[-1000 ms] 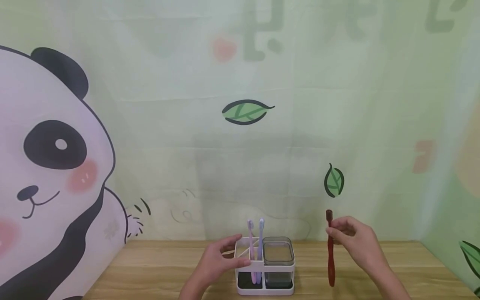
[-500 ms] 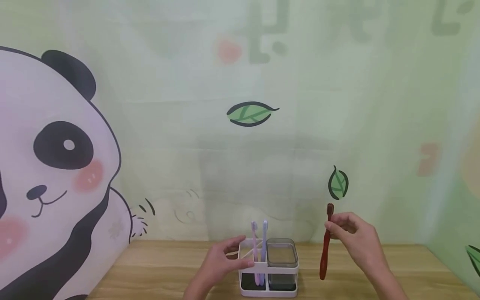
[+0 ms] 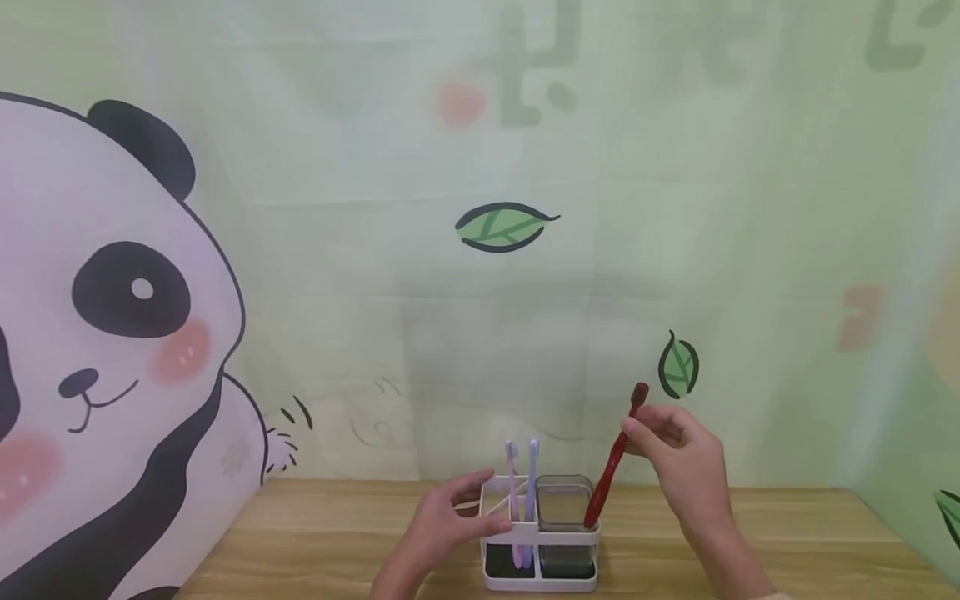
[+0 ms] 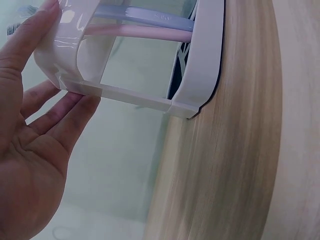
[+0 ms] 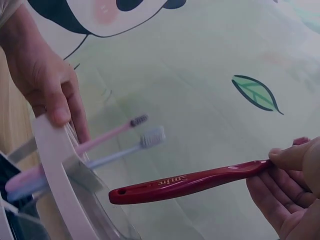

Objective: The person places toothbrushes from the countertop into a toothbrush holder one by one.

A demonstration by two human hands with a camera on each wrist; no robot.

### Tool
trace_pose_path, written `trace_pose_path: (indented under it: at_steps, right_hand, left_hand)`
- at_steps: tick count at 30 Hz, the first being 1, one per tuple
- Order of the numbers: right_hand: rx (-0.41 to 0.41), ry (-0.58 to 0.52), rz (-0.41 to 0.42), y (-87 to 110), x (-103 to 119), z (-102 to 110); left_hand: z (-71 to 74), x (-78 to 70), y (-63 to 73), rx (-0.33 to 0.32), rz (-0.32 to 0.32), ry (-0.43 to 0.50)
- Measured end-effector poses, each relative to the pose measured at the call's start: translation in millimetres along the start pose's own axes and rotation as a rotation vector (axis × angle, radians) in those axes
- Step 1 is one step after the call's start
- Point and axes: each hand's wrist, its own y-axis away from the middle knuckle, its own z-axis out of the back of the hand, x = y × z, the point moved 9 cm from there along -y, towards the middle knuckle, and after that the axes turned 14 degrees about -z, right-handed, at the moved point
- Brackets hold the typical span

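My left hand [image 3: 446, 518] grips the left side of a white toothbrush holder [image 3: 568, 539], thumb on its front and fingers behind. A pink toothbrush [image 3: 513, 479] and a blue toothbrush [image 3: 532, 479] stand in one compartment, heads up. A clear grey cup [image 3: 564, 527] sits in the holder's right part. Between thumb and fingers, my right hand [image 3: 686, 471] pinches a dark red toothbrush [image 3: 609, 471] just below its head. The brush leans, head up to the right, its handle end over the cup's right front corner. Whether that end touches the rim, I cannot tell.
The holder stands on a wood-grain table [image 3: 337, 517]. Behind it hangs a green backdrop [image 3: 337, 275] printed with leaves and a large panda [image 3: 150, 400] on the left.
My right hand has moved left and slightly up, bringing the red toothbrush from beside the holder to the cup. The brush has tilted from upright to slanted. My left hand keeps its grip.
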Motion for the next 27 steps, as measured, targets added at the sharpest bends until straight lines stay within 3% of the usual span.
trace_pose_path:
  at_steps: [13, 27]
  right_hand:
    - [-0.007, -0.17, 0.035, 7.6, 4.9, -43.6]
    - [-0.043, -0.196, 0.034, 10.3, -7.7, -66.0]
  left_hand:
    - [0.4, 2.0, 1.2, 0.001, 0.026, -0.009]
    - [0.9, 2.4, 0.9, 0.004, 0.046, -0.024]
